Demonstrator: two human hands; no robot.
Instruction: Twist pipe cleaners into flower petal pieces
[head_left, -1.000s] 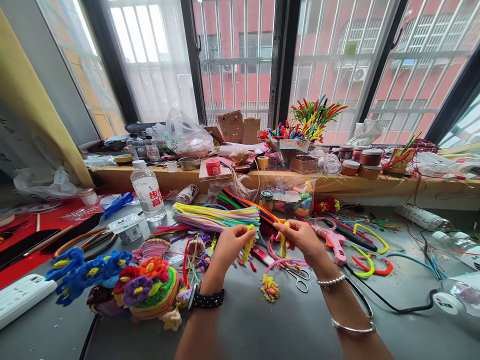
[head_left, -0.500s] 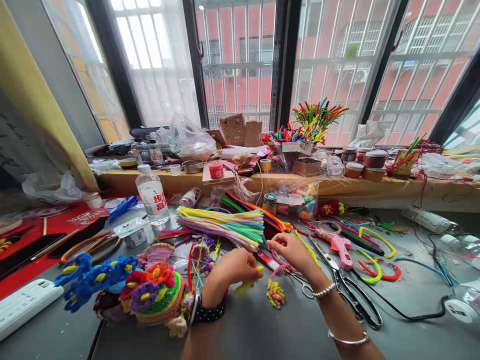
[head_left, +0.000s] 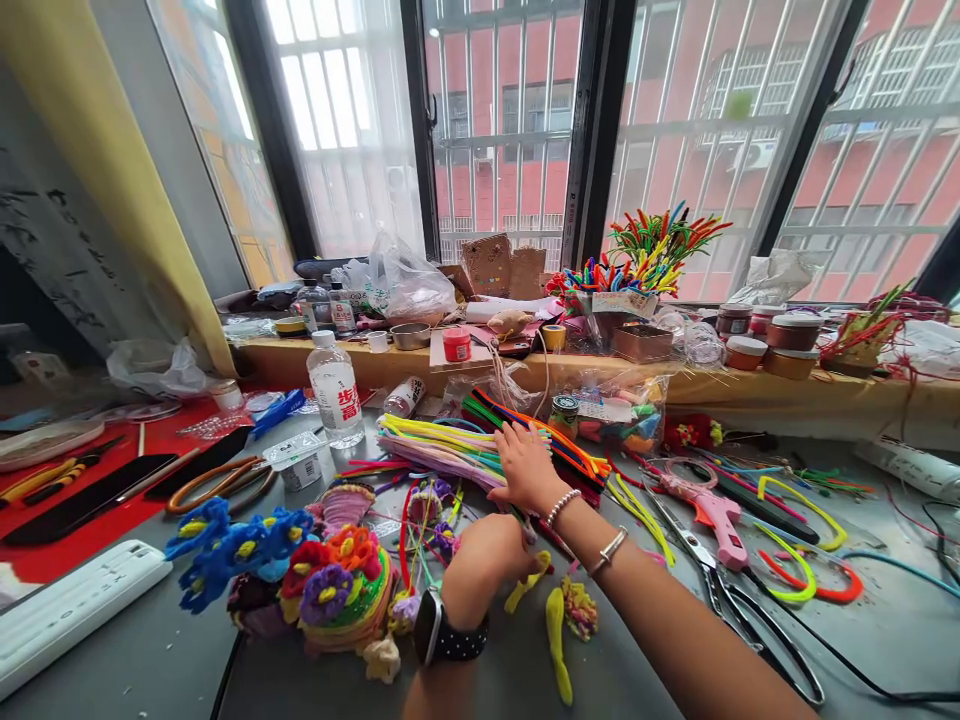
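My left hand (head_left: 491, 555), with a watch on its wrist, is closed with its fingertips at a yellow fuzzy chenille piece (head_left: 528, 585); the exact grip is partly hidden. My right hand (head_left: 529, 465) lies with fingers spread over the right end of a bundle of pastel chenille stems (head_left: 442, 447). A second yellow chenille piece (head_left: 556, 645) lies on the table. Beside it sits a small pink-and-yellow fuzzy clump (head_left: 580, 608). To the left stands a cluster of fuzzy flowers (head_left: 324, 590) in blue, red, orange and purple.
Large scissors (head_left: 739, 590) and a pink glue gun (head_left: 716, 515) lie to the right, with a black cord. A water bottle (head_left: 335, 392) stands behind the flowers. The white power strip (head_left: 82, 605) is at left. Jars and a pot of colourful stems (head_left: 619, 290) line the sill.
My right hand has moved left onto the chenille bundle and its fingers have spread. A yellow chenille piece now lies beside the clump. The view has shifted left.
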